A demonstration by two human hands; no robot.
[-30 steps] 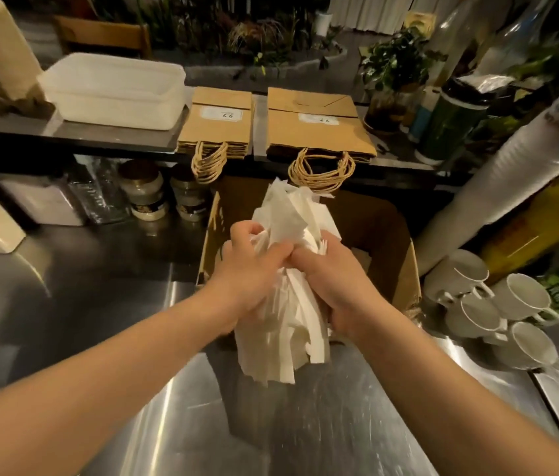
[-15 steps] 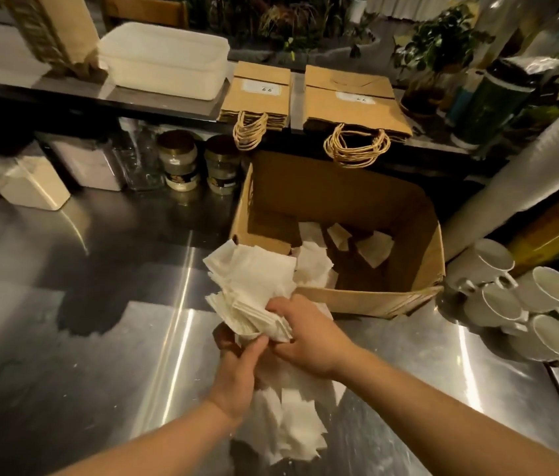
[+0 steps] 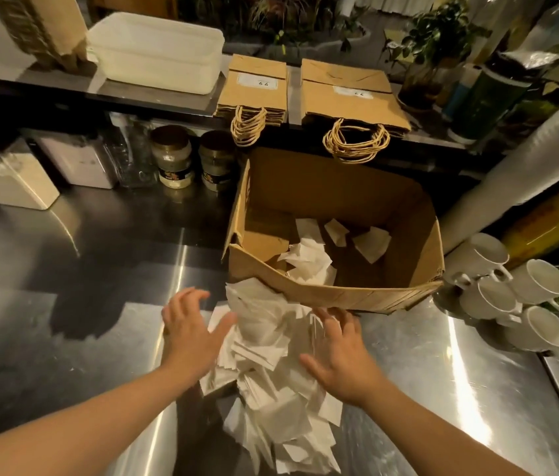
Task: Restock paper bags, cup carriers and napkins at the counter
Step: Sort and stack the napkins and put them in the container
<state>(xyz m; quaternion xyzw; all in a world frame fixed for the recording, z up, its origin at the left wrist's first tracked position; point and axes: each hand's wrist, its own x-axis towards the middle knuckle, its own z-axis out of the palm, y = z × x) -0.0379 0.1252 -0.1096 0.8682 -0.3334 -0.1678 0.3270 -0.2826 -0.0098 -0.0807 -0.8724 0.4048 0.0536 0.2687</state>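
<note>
Steel worktop (image 3: 443,389), dimly lit, with white napkins (image 3: 271,369) heaped between two spread hands.

From the head view, the napkins are seen piled loose on the worktop in a long heap whose axis runs from the near edge up to the front wall of a cardboard box (image 3: 336,293), where more napkins lie. The left hand (image 3: 189,334) and right hand (image 3: 343,355) are held open, fingers splayed, flanking the heap and gripping nothing. Two stacks of paper bags (image 3: 346,94) are laid flat on a raised shelf (image 3: 154,94) behind the box, handles hanging over its edge. White mugs (image 3: 511,293) are clustered at the right.
</note>
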